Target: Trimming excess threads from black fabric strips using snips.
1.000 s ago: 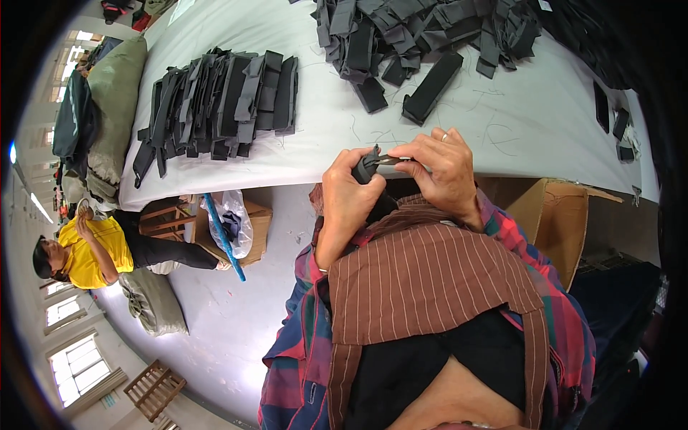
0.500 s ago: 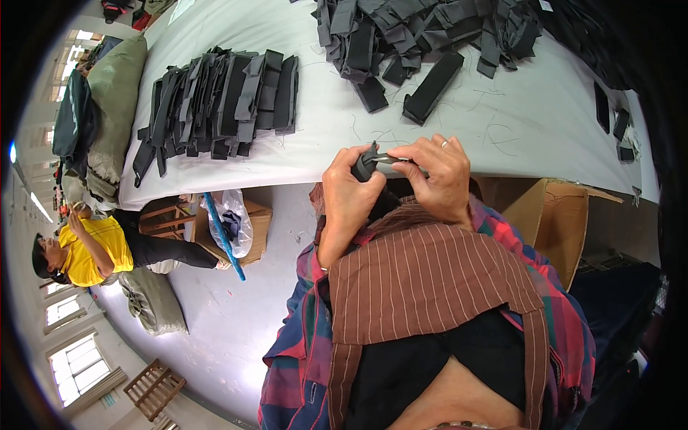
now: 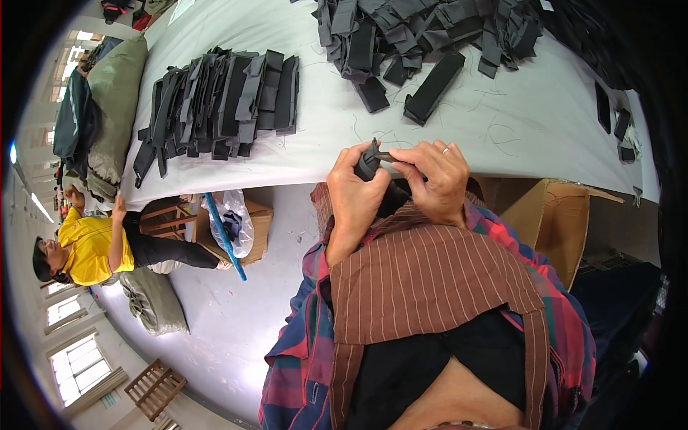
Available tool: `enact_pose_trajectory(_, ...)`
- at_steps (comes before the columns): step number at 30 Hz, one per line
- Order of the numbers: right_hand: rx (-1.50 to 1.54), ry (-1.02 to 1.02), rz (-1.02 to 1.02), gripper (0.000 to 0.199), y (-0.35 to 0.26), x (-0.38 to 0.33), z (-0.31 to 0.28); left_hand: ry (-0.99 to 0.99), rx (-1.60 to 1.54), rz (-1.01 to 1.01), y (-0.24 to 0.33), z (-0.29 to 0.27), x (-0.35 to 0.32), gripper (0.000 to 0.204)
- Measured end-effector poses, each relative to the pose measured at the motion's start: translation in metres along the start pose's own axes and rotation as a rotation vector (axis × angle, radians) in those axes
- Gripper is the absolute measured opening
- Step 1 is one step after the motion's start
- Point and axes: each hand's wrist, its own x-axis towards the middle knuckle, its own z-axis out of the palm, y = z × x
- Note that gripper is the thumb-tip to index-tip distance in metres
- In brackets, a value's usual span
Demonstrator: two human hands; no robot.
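Observation:
My left hand [image 3: 355, 197] is closed round a dark grey fabric strip [image 3: 368, 163], whose folded end stands up between thumb and fingers. The strip's lower part hangs down in front of my apron. My right hand [image 3: 437, 179] pinches a slim metal tool [image 3: 385, 156] with its tip against the strip; its exact kind is hidden by the fingers. Both hands are at the near edge of the white-covered table [image 3: 319, 161]. Beyond them a single dark strip [image 3: 434, 87] lies on the cloth, below a loose heap of similar strips [image 3: 416, 32].
A neat row of grey strips [image 3: 226, 100] lies at the left of the table. Loose threads are scattered on the cloth. An open cardboard box [image 3: 562, 222] stands under the table edge. At far left, a person in a yellow shirt [image 3: 93, 247] reaches toward the table beside a stuffed sack [image 3: 118, 107].
My left hand has shifted slightly right with the strip, and the tool's exposed part looks shorter. The person in yellow has spread their arms, one hand now at the table edge.

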Motion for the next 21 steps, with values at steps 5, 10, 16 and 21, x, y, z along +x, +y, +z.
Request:
enact_pose_trajectory(5, 0.067, -0.016, 0.037, 0.019, 0.001, 0.0, -0.002, -0.034, -0.02, -0.087, 0.002, -0.001, 0.001, 0.038)
enact_pose_trajectory(10, 0.653, -0.129, 0.478, 0.035, 0.0, 0.004, 0.0, -0.016, -0.134, -0.151, -0.001, -0.009, 0.008, 0.043)
enact_pose_trajectory(16, 0.844, -0.496, 0.648, 0.041, 0.011, -0.007, -0.004, 0.101, -0.632, -0.29, 0.0, -0.016, 0.016, 0.033)
enact_pose_trajectory(21, 0.808, -0.438, 0.749, 0.023, 0.019, 0.003, -0.008, -0.138, -0.341, -0.187, 0.004, -0.041, 0.012, 0.036)
